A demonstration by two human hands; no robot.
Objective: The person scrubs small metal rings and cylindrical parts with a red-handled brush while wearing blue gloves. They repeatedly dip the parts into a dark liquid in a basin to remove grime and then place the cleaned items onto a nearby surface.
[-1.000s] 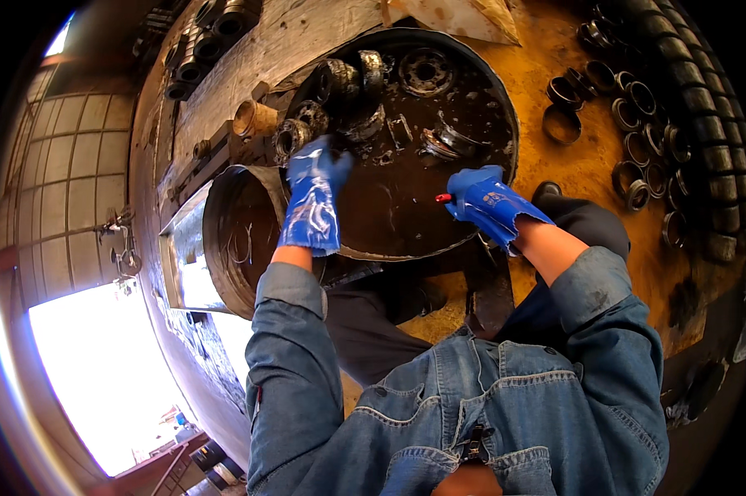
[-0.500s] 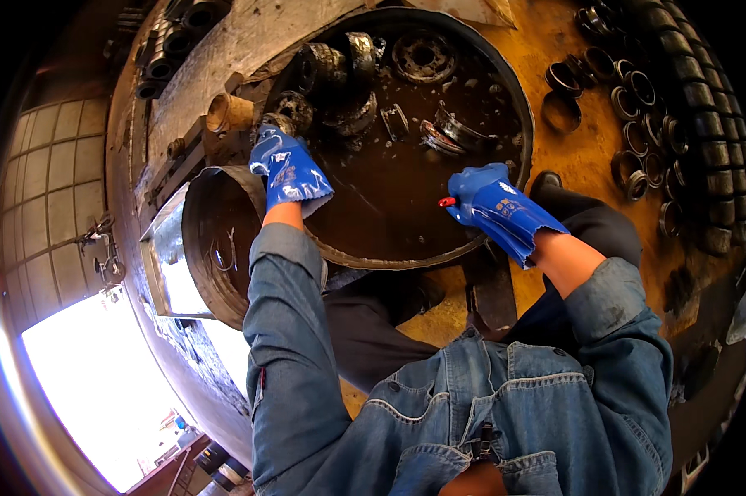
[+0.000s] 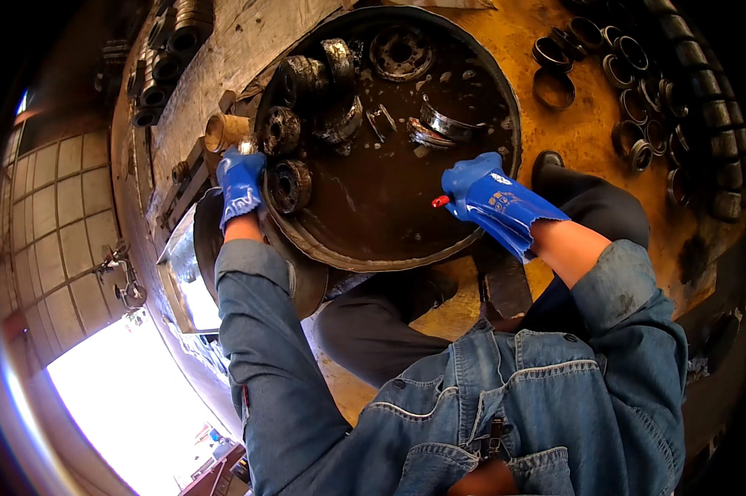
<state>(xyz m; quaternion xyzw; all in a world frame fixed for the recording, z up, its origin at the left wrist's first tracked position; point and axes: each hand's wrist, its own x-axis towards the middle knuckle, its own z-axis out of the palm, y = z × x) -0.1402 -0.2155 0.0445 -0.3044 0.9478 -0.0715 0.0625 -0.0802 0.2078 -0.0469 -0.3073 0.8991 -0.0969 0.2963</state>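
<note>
My left hand, in a blue rubber glove, is at the left rim of a big round tub of dark brown liquid. Its fingers look curled by a small shiny piece, beside a tan cup-shaped block; what they hold, if anything, I cannot make out. Over the tub's right side, my gloved right hand is closed round a thin tool whose red end pokes out; the rest is hidden. A dirty metal hub lies in the tub just right of my left hand.
Several blackened hubs, a wheel-like disc and a curved metal ring sit in the tub. Metal rings lie on the rusty surface at right, by a stacked row of dark cylinders. A metal container stands at left.
My left hand has moved left, off the tub's inside to its rim, and the hub next to it now shows. The right hand keeps its grip nearly in place.
</note>
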